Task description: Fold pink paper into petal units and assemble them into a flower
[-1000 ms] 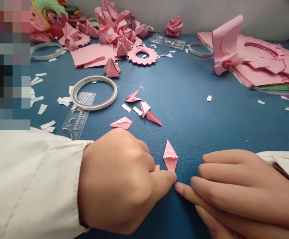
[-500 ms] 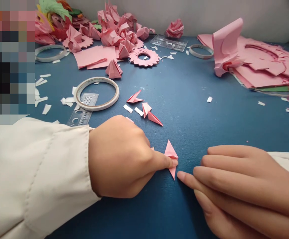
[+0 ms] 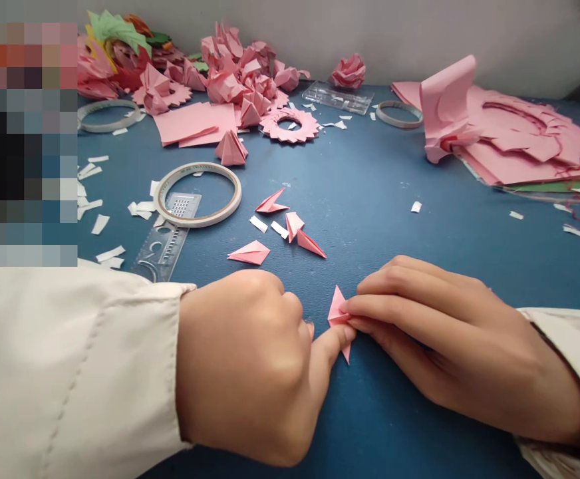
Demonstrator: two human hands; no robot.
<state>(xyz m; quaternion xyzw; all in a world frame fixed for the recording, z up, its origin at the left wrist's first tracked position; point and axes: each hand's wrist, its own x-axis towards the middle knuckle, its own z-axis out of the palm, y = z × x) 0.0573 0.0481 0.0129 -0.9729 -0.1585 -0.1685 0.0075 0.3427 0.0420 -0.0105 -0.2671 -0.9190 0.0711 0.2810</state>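
Note:
A small pink folded paper piece (image 3: 336, 307), pointed at top and bottom, lies on the blue tabletop between my hands. My left hand (image 3: 250, 366) is closed, its fingers curled under, and an outstretched digit presses the middle of the paper down. From the right, my right hand (image 3: 444, 339) pinches the paper's side with its fingertips, which hide part of that edge. Just beyond my left hand lies another pink folded piece (image 3: 250, 253). Farther on are small pink folded pieces (image 3: 272, 201) beside white paper strips (image 3: 259, 224).
A tape roll (image 3: 157, 199) rests over a clear stencil ruler (image 3: 157, 249) at left. Crumpled pink paper flowers (image 3: 227, 80), a pink paper ring (image 3: 270, 126) and pink sheets (image 3: 190, 124) sit at the back. Pink layered paper (image 3: 524, 133) is at back right.
My right hand has moved left and up, and its fingertips now meet the folded paper's side. My left hand has lowered and tilted, still pressing on the paper, uncovering another folded piece.

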